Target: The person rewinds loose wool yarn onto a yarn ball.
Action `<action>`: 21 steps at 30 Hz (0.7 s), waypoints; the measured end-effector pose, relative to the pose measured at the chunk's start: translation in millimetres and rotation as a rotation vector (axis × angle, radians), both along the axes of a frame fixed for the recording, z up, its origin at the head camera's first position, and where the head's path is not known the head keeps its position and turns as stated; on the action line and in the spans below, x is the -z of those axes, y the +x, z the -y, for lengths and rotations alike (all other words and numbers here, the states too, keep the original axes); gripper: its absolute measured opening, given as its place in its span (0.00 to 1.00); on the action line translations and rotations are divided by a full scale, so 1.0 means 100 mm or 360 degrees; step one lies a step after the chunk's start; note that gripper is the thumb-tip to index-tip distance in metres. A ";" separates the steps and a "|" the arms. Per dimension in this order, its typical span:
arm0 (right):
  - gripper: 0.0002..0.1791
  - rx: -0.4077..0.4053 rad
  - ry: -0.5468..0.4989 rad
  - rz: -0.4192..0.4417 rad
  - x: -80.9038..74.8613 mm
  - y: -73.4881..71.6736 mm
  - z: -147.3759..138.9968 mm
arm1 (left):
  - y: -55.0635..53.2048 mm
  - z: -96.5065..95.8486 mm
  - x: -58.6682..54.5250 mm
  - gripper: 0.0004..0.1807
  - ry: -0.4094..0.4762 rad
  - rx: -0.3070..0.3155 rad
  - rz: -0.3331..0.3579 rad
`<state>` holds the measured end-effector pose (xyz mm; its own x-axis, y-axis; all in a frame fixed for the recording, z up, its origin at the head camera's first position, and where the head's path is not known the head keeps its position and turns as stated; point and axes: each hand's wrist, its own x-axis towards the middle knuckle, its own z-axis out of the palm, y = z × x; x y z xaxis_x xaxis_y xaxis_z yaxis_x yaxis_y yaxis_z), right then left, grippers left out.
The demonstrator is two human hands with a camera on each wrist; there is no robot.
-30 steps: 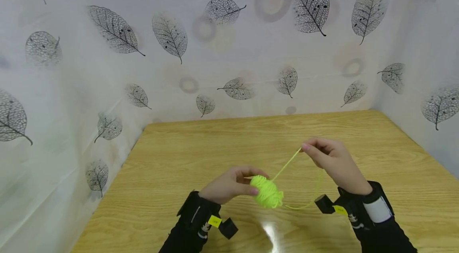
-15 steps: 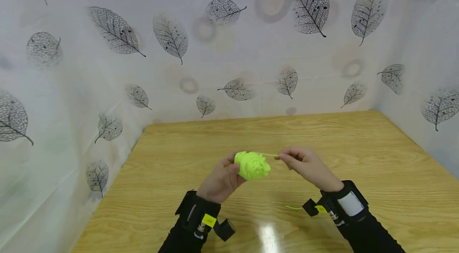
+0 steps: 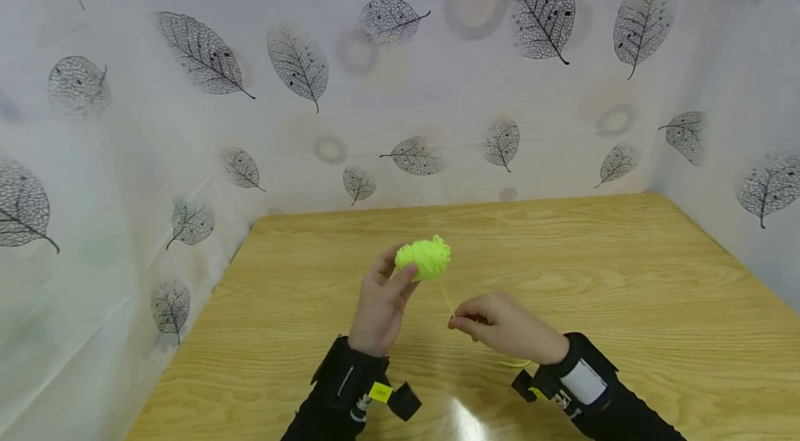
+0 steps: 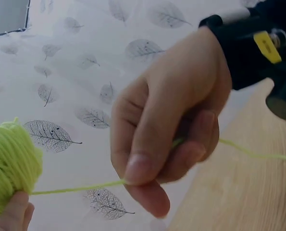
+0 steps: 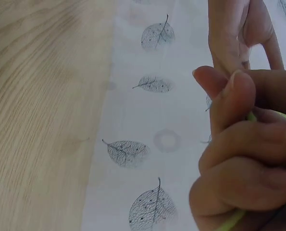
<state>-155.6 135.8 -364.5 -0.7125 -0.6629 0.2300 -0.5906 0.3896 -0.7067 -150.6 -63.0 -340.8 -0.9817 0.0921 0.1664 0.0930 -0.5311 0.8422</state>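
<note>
A neon-yellow ball of yarn [image 3: 426, 258] is held up above the table in my left hand [image 3: 382, 302], thumb on its near side and fingers behind it. Lower and to the right, my right hand [image 3: 503, 326] pinches the yarn strand [image 3: 446, 298] between thumb and forefinger. The left wrist view shows that strand [image 4: 80, 186] stretched straight from the ball [image 4: 13, 163] to the right hand [image 4: 169, 110]. Past that hand, the loose tail [image 4: 258, 154] trails off. In the right wrist view, curled fingers [image 5: 248, 144] cover most of the yarn.
The wooden table [image 3: 325, 246] extends under both hands. White cloth [image 3: 400, 80] with a leaf print hangs at the back and on both sides. A bit of yarn tail [image 3: 514, 362] shows beside the right wrist camera [image 3: 523, 384].
My left hand has raised and turned the ball, up and to the left. My right hand, still pinching the strand, has come left and down from above the ball to below it.
</note>
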 end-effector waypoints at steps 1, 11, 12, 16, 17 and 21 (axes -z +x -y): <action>0.09 -0.0016 0.0004 -0.0012 -0.01 0.03 0.02 | 0.00 -0.01 0.01 0.18 -0.0056 -0.0044 -0.0018; 0.09 -0.0126 0.0035 -0.0055 -0.21 0.24 0.04 | -0.04 -0.05 0.14 0.23 -0.0618 -0.0196 -0.0176; 0.09 -0.0139 0.0021 -0.0088 -0.23 0.26 0.03 | -0.04 -0.05 0.16 0.23 -0.0696 -0.0187 -0.0210; 0.08 -0.0181 -0.0066 -0.0196 -0.34 0.31 -0.05 | -0.04 -0.04 0.20 0.22 -0.1021 -0.0120 -0.0335; 0.07 -0.0188 -0.0096 -0.0216 -0.36 0.32 -0.07 | -0.04 -0.04 0.20 0.22 -0.1095 -0.0092 -0.0352; 0.07 -0.0178 -0.0214 -0.0245 -0.46 0.33 -0.18 | -0.03 -0.03 0.20 0.21 -0.1299 0.0110 -0.0358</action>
